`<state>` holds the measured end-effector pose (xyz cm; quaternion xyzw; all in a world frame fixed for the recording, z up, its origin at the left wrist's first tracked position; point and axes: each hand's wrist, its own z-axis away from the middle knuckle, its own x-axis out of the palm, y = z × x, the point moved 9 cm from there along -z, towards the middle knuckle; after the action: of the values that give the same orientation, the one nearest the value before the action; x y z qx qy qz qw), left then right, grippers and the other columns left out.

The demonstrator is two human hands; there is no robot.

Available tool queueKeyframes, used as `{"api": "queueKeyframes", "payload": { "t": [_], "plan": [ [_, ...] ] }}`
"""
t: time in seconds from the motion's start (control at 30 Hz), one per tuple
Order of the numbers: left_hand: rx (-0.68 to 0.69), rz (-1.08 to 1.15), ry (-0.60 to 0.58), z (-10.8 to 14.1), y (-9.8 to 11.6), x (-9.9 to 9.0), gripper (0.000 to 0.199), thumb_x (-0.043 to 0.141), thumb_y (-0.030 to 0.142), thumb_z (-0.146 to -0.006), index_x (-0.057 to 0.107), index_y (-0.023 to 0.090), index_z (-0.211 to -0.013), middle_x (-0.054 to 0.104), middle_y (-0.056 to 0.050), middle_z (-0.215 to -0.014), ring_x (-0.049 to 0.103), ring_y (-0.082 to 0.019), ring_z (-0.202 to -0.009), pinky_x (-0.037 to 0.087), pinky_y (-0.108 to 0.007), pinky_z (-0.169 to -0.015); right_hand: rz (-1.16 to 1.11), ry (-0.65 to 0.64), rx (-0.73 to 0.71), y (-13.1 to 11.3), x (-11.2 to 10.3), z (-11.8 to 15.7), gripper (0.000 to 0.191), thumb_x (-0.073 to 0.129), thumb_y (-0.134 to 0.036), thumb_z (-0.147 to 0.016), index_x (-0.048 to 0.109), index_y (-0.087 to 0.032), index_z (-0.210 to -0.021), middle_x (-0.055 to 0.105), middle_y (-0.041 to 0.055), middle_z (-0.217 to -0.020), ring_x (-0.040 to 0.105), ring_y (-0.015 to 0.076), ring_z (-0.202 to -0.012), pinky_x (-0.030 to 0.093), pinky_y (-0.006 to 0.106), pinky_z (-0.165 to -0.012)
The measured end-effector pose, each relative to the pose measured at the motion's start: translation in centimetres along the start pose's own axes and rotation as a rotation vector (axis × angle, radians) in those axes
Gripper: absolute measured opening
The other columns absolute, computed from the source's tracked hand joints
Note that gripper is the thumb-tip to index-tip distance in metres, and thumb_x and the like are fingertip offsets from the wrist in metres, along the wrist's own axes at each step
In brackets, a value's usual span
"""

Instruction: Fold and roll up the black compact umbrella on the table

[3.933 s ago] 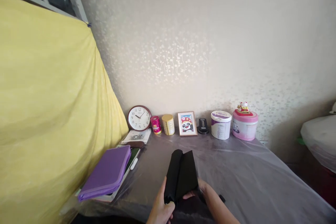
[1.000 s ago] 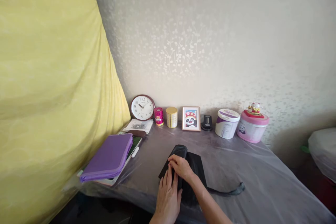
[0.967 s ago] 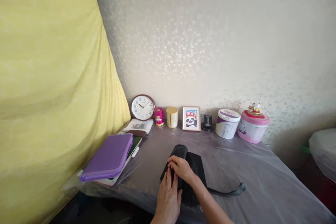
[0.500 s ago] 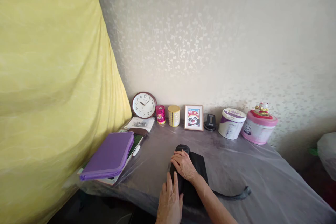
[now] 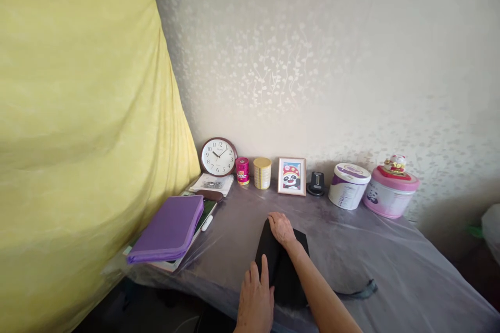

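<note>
Wall (image 5: 332, 57) of pale colour, with leaf pattern, behind everything. At left side, yellow cloth (image 5: 86, 114), hanging in soft folds. Below, table (image 5: 236, 231) under grey covering with wrinkles (rather shiny in some places). On its left part, purple folder (image 5: 167, 229), lying flat upon flat items with pale edges. At near edge of table, in the middle, black folded item (image 5: 267, 252), lying under both hands, with flat part extending to the right.

Left hand (image 5: 255, 296) open, with fingers extended and tips on lower left part of black folded item. Right hand (image 5: 282, 228) bent over its far end, fingers together; whether gripping or only pressing, not possible to tell.

Along the wall, from bigger to smaller: pink tub (image 5: 390, 195); white tub (image 5: 349, 187), just beside it; round clock (image 5: 219, 156), upright; picture frame (image 5: 291, 177) with panda; yellow-lidded tin (image 5: 262, 173); black device (image 5: 316, 183), to the right of the frame; bright pink can (image 5: 242, 171), between clock and yellow-lidded tin. To the right of the hands, dark strap (image 5: 357, 293), curving on the table. On pink tub, cat figurine (image 5: 395, 163). Beside purple folder, small white object (image 5: 207, 222).
</note>
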<state>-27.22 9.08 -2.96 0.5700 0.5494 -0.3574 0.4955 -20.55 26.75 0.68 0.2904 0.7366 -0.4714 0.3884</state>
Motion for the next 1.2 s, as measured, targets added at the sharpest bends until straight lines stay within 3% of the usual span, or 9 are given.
{"api": "queueKeyframes", "payload": {
  "t": [0.17,0.3,0.43,0.53,0.63,0.87,1.03,1.2],
  "plan": [
    [0.01,-0.006,0.025,0.0,0.1,-0.4,0.058,0.046,0.014,-0.081,0.029,0.018,-0.137,0.051,-0.014,-0.114,0.053,-0.022,-0.097,0.044,-0.035,-0.082,0.037,0.117,0.159,4.7,-2.9,1.7,0.037,0.037,-0.025,-0.088,0.053,-0.008,-0.115,0.059,0.0183,-0.115,0.051,0.0257,-0.111,0.034,0.038,-0.096],
    [0.022,-0.017,0.013,0.1,0.2,-0.8,0.057,0.044,0.012,-0.082,0.028,0.016,-0.137,0.051,-0.015,-0.114,0.053,-0.023,-0.097,0.044,-0.035,-0.082,-0.083,0.201,0.307,9.2,-5.2,5.4,0.029,0.04,-0.025,-0.083,0.059,-0.014,-0.103,0.064,0.0135,-0.105,0.057,0.0232,-0.102,0.041,0.033,-0.089],
    [0.036,-0.007,-0.043,0.0,0.4,-1.1,0.055,0.039,0.013,-0.084,0.026,0.014,-0.138,0.051,-0.015,-0.113,0.053,-0.022,-0.097,0.043,-0.035,-0.083,-0.235,0.131,0.409,11.2,-4.7,8.9,0.029,0.039,-0.033,-0.083,0.061,-0.017,-0.095,0.068,0.0085,-0.089,0.064,0.0205,-0.081,0.048,0.029,-0.07],
    [0.043,-0.026,-0.063,0.1,0.5,-1.4,0.054,0.037,0.014,-0.085,0.024,0.013,-0.138,0.05,-0.016,-0.114,0.052,-0.023,-0.099,0.043,-0.036,-0.085,-0.357,0.079,0.427,10.5,-4.0,10.5,0.031,0.039,-0.037,-0.082,0.062,-0.018,-0.089,0.068,0.0064,-0.084,0.064,0.0197,-0.077,0.048,0.027,-0.063],
    [0.049,-0.03,-0.07,0.2,0.5,-1.6,0.054,0.036,0.015,-0.086,0.023,0.013,-0.138,0.05,-0.015,-0.115,0.052,-0.022,-0.099,0.043,-0.034,-0.084,-0.307,0.09,0.357,8.4,-4.6,11.1,0.03,0.039,-0.038,-0.082,0.062,-0.019,-0.082,0.068,0.0056,-0.079,0.064,0.0208,-0.077,0.046,0.028,-0.068],
    [0.07,-0.028,-0.042,0.3,0.5,-1.8,0.052,0.032,0.016,-0.087,0.023,0.012,-0.138,0.051,-0.014,-0.112,0.052,-0.022,-0.099,0.041,-0.035,-0.085,-0.111,0.113,0.275,5.0,-5.8,12.0,0.033,0.041,-0.038,-0.085,0.059,-0.016,-0.102,0.069,0.0105,-0.086,0.064,0.0249,-0.085,0.043,0.031,-0.073],
    [0.07,-0.013,-0.045,0.3,0.5,-1.7,0.051,0.03,0.017,-0.087,0.025,0.011,-0.137,0.049,-0.016,-0.115,0.051,-0.022,-0.1,0.041,-0.034,-0.085,-0.134,0.074,0.318,4.9,-4.9,12.2,0.032,0.046,-0.035,-0.082,0.058,-0.014,-0.104,0.068,0.0138,-0.094,0.063,0.0273,-0.09,0.044,0.032,-0.073],
    [0.052,0.014,-0.023,0.3,0.4,-1.8,0.051,0.027,0.016,-0.086,0.027,0.012,-0.137,0.051,-0.015,-0.115,0.052,-0.022,-0.1,0.04,-0.034,-0.084,-0.251,0.084,0.306,3.1,-4.8,11.0,0.032,0.045,-0.032,-0.082,0.055,-0.016,-0.107,0.068,0.0095,-0.09,0.063,0.0244,-0.088,0.044,0.03,-0.073]
  ]
}}
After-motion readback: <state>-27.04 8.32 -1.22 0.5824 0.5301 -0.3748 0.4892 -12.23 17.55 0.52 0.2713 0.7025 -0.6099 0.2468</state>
